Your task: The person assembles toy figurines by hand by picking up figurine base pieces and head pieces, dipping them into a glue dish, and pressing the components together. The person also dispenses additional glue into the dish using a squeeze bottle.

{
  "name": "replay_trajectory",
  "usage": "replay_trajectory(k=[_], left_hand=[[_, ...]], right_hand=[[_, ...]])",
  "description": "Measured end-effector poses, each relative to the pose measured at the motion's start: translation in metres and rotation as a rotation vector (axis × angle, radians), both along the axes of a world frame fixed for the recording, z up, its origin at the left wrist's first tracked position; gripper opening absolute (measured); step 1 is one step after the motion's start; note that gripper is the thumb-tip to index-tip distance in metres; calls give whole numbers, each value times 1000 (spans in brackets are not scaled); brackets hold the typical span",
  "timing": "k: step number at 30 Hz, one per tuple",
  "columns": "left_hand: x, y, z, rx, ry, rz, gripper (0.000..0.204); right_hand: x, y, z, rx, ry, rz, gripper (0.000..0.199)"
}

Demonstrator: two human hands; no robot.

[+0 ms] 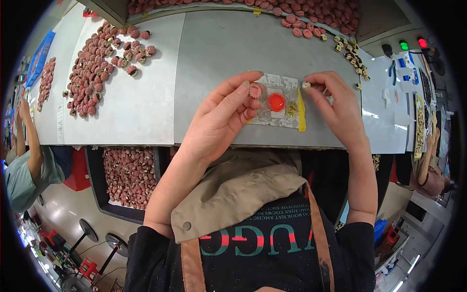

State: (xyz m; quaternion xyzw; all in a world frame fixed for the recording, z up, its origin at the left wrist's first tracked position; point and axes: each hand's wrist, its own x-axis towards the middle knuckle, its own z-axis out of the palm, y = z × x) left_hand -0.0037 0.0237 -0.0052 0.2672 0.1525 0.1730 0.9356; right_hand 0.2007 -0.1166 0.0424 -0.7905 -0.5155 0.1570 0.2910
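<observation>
Pinched between the thumb and fingers of my left hand (219, 109) is a small pink scalloped cup-shaped piece (255, 90). My right hand (338, 100) grips a small round whitish piece (306, 84) between thumb and forefinger, a short way to the right. Between and below the two pieces lies a worn, stained whitish sheet (272, 80) with yellow tape along its right side. A round container with bright red contents (276, 102) is on that sheet, and a smaller yellowish round patch (292, 109) sits beside it. The two held pieces are apart.
Joined pink-and-dark pieces (90, 78) are heaped on the table's left. Loose pink pieces (321, 12) fill the far side, with cream-and-black pieces (352, 58) at far right. A black bin (129, 175) of finished-looking pieces hangs below the edge. Other people (29, 165) work at both sides.
</observation>
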Motion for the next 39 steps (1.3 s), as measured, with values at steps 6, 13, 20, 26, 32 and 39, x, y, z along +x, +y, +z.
replay_trajectory(k=[6,13,20,26,32,39], left_hand=[[3,-5,8,45,64,39,35],[2,-4,7,66,61,13,35],[1,-4,11,81,82,13,36],[4,-6,13,90,170,3,34],[6,-7,12,159,201,-19,33],[11,-27,10,409,114,226,26]], right_hand=[[-32,11,-4,111,5,232,16],[-37,18,-7,90,-130,270,15],[-32,17,-6,91,-110,281,16],[-36,9,1,200,326,101,17],[-51,20,-8,376,191,170,20],[-57,22,-15,377,450,56,19]])
